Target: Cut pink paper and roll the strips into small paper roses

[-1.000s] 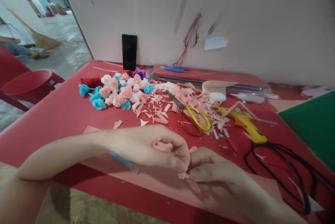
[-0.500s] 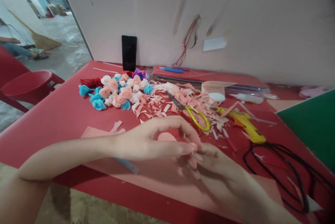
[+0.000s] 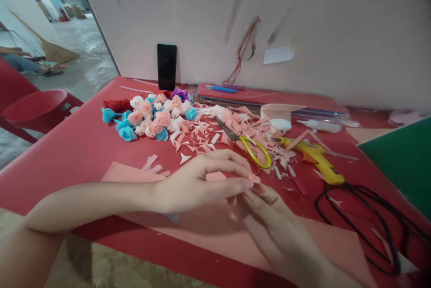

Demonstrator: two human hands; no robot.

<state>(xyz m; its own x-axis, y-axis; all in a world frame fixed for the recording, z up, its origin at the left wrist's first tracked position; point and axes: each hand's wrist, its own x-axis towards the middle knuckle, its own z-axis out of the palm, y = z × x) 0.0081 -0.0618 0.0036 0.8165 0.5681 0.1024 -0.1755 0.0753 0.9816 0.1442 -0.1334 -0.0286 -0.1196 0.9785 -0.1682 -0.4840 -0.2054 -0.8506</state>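
My left hand (image 3: 205,180) pinches a small rolled piece of pink paper (image 3: 255,179) between thumb and fingertips. From the right, my right hand (image 3: 269,216) closes on the same piece, and the fingertips of both hands meet there; most of it is hidden. Under the hands a sheet of pink paper (image 3: 215,234) lies along the table's front edge. Beyond them are yellow-handled scissors (image 3: 257,152) on a heap of pink and white paper scraps (image 3: 202,133). A pile of pink, white and blue paper roses (image 3: 148,117) sits behind my left hand.
A yellow glue gun (image 3: 316,160) with a looping black cord (image 3: 357,216) lies on the right of the red table (image 3: 67,158). A phone (image 3: 167,67) leans on the wall. A glue bottle (image 3: 319,125) and a green board (image 3: 400,153) are at the right.
My left fingers have drawn in closer around the pink piece, which now shows at the fingertips. My right hand has turned and shifted slightly left.
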